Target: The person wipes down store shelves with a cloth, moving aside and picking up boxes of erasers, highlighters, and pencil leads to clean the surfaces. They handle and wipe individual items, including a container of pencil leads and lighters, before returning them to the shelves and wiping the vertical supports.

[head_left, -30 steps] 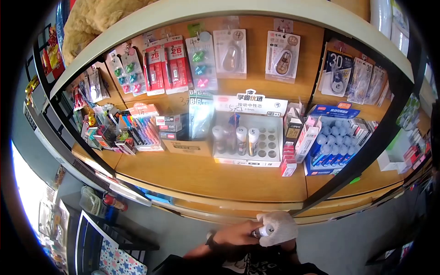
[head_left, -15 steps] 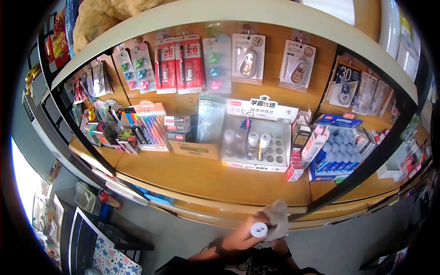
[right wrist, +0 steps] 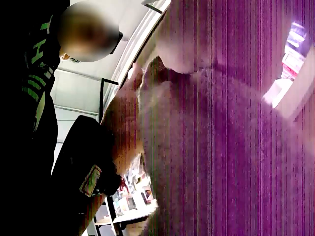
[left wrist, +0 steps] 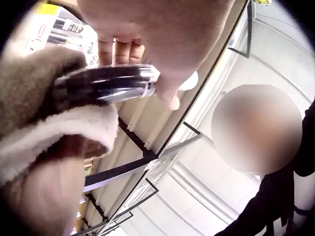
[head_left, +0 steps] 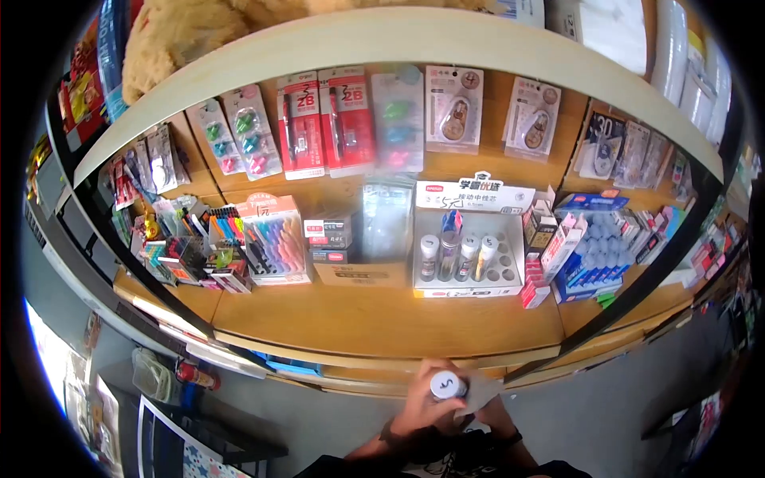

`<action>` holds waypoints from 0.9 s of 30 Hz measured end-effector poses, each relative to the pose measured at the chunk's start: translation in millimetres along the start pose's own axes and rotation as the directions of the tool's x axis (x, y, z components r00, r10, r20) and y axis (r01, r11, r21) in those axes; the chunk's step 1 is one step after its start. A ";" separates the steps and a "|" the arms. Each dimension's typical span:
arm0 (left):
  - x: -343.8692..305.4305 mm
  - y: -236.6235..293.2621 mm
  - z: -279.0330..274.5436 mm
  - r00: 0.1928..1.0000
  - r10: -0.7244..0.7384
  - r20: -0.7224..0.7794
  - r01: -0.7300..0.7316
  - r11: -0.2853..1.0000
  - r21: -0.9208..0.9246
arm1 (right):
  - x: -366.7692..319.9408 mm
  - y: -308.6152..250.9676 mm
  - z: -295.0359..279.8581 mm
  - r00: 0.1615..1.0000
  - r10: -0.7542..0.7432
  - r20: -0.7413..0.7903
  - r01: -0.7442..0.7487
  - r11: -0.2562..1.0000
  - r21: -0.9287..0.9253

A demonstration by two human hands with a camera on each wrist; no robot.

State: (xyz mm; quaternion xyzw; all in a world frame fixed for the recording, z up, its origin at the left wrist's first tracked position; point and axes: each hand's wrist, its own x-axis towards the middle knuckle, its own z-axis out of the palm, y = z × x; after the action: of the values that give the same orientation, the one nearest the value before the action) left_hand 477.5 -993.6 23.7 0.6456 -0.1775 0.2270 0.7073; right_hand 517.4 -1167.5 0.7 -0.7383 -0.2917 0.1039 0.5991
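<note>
Held low in front of the body, my left hand (head_left: 420, 404) grips a cylindrical tube with a white cap (head_left: 446, 385) marked in black. In the left wrist view the tube (left wrist: 110, 88) looks dark and glossy, the left thumb and fingers near its capped end. A greyish-beige cloth (left wrist: 93, 120) wraps its other end, held by my right hand (left wrist: 49, 191). Seen from the head, the right hand (head_left: 496, 416) is partly hidden behind the cloth (head_left: 484, 391). Purple streaks distort the right wrist view, where the cloth (right wrist: 192, 147) fills much of the picture.
On the wooden shelf (head_left: 374, 323) stands a white display box (head_left: 512, 279) with several capped tubes in its holes. Beside it are a cardboard box (head_left: 358, 275), a pen display (head_left: 275, 243) and a blue box (head_left: 590, 283). A dark post (head_left: 617, 295) slants across the right.
The white cap has turned to face upward, towards the head camera, and the hands have come up slightly. The cloth has shifted round the tube. The head view has moved relative to the shelf.
</note>
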 end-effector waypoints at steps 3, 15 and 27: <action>6.1 0.7 -11.9 0.984 -0.180 0.012 0.180 0.975 -0.126 | -0.5 -10.4 11.1 0.945 -0.042 -0.324 0.103 0.980 0.172; 100.7 6.7 -2.6 0.996 -0.019 -0.090 0.042 0.964 0.261 | -29.9 -23.3 -37.1 0.805 -0.012 -0.594 0.084 0.992 0.093; 191.9 -18.4 86.1 0.960 0.276 -0.052 -0.162 0.696 0.699 | 6.9 37.9 -119.6 0.939 -0.320 -0.129 0.345 0.893 0.290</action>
State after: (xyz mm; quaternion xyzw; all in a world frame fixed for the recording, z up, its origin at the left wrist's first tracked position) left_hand 651.3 -1062.6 121.7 0.8163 -0.1015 0.4078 0.3962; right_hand 594.8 -1266.5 -2.7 -0.5785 -0.3704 0.0154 0.7266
